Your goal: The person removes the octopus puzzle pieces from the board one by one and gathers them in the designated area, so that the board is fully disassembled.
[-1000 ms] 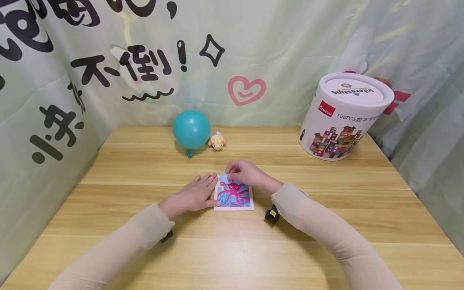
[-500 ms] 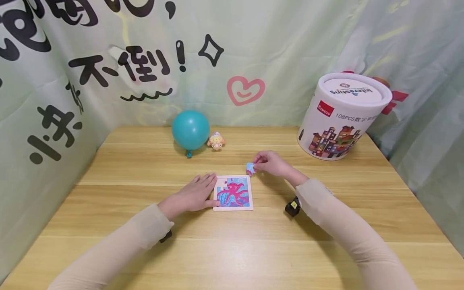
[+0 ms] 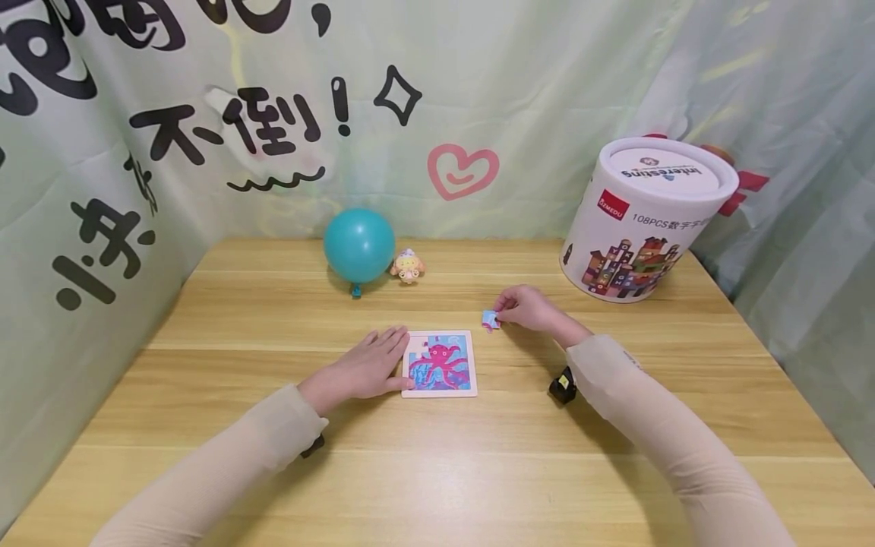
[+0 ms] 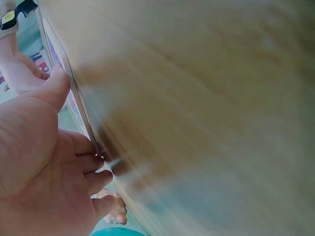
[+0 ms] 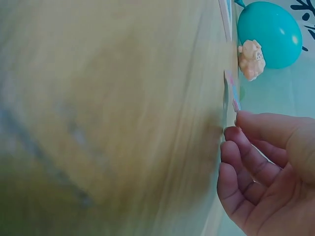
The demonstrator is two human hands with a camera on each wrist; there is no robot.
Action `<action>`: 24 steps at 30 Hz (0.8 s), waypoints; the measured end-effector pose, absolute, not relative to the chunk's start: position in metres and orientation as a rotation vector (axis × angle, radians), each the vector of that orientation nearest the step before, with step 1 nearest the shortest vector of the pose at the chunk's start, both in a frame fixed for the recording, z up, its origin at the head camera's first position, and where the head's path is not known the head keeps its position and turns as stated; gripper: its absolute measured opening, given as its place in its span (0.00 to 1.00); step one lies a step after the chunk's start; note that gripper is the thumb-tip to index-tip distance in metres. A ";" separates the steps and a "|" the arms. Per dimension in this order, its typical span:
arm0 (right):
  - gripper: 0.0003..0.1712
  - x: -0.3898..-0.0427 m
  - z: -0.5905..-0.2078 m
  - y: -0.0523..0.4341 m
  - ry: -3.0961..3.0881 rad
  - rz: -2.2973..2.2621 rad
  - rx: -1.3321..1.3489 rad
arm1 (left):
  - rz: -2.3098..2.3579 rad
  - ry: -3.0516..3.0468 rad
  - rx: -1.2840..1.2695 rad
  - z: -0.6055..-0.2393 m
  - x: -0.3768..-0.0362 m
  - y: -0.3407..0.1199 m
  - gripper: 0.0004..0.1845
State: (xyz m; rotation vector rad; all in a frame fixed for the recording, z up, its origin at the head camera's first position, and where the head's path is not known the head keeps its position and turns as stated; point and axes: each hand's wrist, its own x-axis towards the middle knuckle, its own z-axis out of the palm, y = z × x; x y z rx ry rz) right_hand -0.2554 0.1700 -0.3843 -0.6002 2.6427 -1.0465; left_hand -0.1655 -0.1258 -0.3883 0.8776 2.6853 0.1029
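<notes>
A square jigsaw puzzle (image 3: pixel 440 365) with a pale frame and a pink octopus picture lies mid-table. Its upper-left corner shows a bare gap in the picture. My left hand (image 3: pixel 365 365) rests along its left edge, fingers extended, thumb at the lower-left corner. To the right of the puzzle, my right hand (image 3: pixel 529 309) pinches a light-blue puzzle piece (image 3: pixel 491 320) with a bit of pink on it. From the right wrist, the piece (image 5: pixel 231 91) shows nearly edge-on, close over the tabletop, held by one end at the thumb tip.
Behind the puzzle stand a teal balloon (image 3: pixel 359 245) and a small figurine (image 3: pixel 409 267). A large white tub (image 3: pixel 645 224) of blocks is at the back right. A printed curtain (image 3: pixel 533 114) hangs along the back and sides of the wooden table (image 3: pixel 437 471).
My right hand has lifted the puzzle piece out of the puzzle's upper-left corner and carried it right, lowering it toward the table beyond the frame. My left hand has stayed in place.
</notes>
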 end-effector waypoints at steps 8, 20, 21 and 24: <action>0.03 -0.260 -0.389 0.173 2.651 -1.012 -0.538 | 0.100 2.687 0.860 -0.389 -0.166 -0.125 0.44; 0.02 -0.259 -0.388 0.172 2.650 -1.010 -0.522 | 0.088 2.688 0.851 -0.390 -0.167 -0.126 0.45; 0.02 -0.259 -0.388 0.172 2.644 -1.016 -0.523 | 0.085 2.688 0.851 -0.390 -0.167 -0.126 0.45; 0.03 -0.257 -0.384 0.172 2.634 -1.025 -0.528 | 0.079 2.689 0.853 -0.390 -0.167 -0.126 0.44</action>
